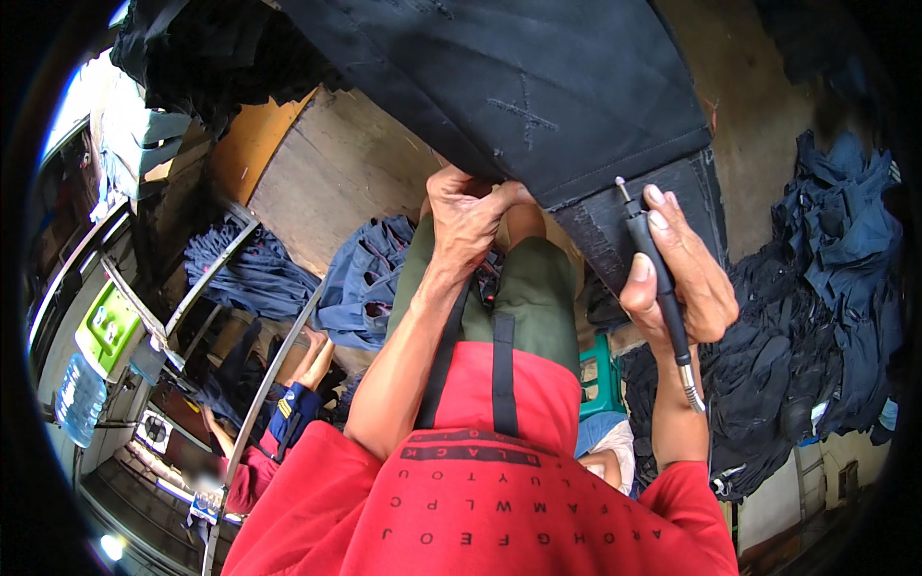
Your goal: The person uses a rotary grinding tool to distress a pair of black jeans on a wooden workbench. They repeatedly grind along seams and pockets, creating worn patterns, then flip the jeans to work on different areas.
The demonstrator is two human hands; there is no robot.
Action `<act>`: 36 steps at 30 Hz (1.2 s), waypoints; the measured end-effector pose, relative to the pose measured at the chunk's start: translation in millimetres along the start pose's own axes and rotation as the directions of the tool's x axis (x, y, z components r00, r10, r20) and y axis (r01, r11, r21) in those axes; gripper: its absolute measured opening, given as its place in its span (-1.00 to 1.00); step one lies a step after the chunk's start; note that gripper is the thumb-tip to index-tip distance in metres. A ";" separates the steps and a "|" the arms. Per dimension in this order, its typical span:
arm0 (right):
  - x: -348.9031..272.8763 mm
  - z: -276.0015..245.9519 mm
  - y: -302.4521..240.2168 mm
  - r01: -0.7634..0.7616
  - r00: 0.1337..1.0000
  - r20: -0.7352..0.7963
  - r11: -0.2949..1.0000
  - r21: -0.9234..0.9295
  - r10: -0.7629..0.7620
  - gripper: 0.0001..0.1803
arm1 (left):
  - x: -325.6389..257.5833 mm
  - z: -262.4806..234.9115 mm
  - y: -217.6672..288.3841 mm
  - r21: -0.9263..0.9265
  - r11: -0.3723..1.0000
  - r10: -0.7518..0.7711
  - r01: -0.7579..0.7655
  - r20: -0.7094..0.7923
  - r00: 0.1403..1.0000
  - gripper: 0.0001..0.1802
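Note:
A rotary tool handpiece (663,274), black and pen-shaped with a small pale bit at its tip, rests in my right hand (699,278). A flexible metal shaft trails from its rear end. My left hand (468,213) pinches the near edge of a dark denim garment (567,82). The garment is stretched over a worn black board (706,187), whose end sticks out beyond the stitched hem. Scuffed marks, one crossing like an X, show on the cloth. The bit is close to the hem at the board's end; I cannot tell if it touches.
Blue denim lies heaped (365,278) left of my legs. Dark garments (759,355) pile up at the right. A metal frame (254,403) stands at the left, with another person (279,442) behind it. A green stool (600,374) is beside my right leg.

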State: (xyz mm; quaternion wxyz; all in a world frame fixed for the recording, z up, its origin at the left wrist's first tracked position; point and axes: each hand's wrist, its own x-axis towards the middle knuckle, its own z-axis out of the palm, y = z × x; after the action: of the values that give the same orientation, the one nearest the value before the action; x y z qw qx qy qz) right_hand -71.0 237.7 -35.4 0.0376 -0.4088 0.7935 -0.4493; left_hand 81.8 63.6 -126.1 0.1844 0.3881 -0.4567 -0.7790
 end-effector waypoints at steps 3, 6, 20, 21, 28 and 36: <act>-1.2 0.4 1.2 0.044 0.997 0.063 0.998 0.053 -0.047 -0.66 | 2.0 2.9 -9.2 -0.058 0.998 0.039 -0.039 -0.002 0.999 -0.69; -2.2 1.4 1.4 0.071 0.989 0.125 0.994 0.085 -0.082 -0.68 | -0.4 4.3 -13.6 -0.065 0.997 0.047 -0.048 -0.020 0.999 -0.70; -1.8 4.1 0.2 0.086 0.991 0.102 0.996 0.014 -0.087 -0.64 | -1.3 1.9 -11.9 -0.067 0.997 0.031 -0.032 -0.011 0.999 -0.70; -2.0 4.2 0.4 0.081 0.992 0.094 0.997 0.007 -0.081 -0.64 | -1.3 1.8 -11.9 -0.058 0.998 0.027 -0.027 -0.014 1.000 -0.70; -3.9 5.4 2.8 0.065 0.997 0.053 0.998 -0.025 -0.064 -0.63 | 1.0 2.5 -15.1 -0.098 0.994 0.045 -0.048 -0.031 0.999 -0.71; -4.1 3.5 3.7 0.039 0.999 0.032 0.998 -0.041 -0.037 -0.63 | 0.9 1.4 -18.0 -0.034 0.999 0.034 -0.036 -0.057 0.998 -0.73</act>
State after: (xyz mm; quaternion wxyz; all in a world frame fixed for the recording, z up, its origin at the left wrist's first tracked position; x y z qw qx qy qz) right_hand -69.1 239.1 -41.4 0.0329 -0.4315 0.7940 -0.4269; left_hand 81.4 73.1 -141.5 0.2175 0.3987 -0.4445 -0.7721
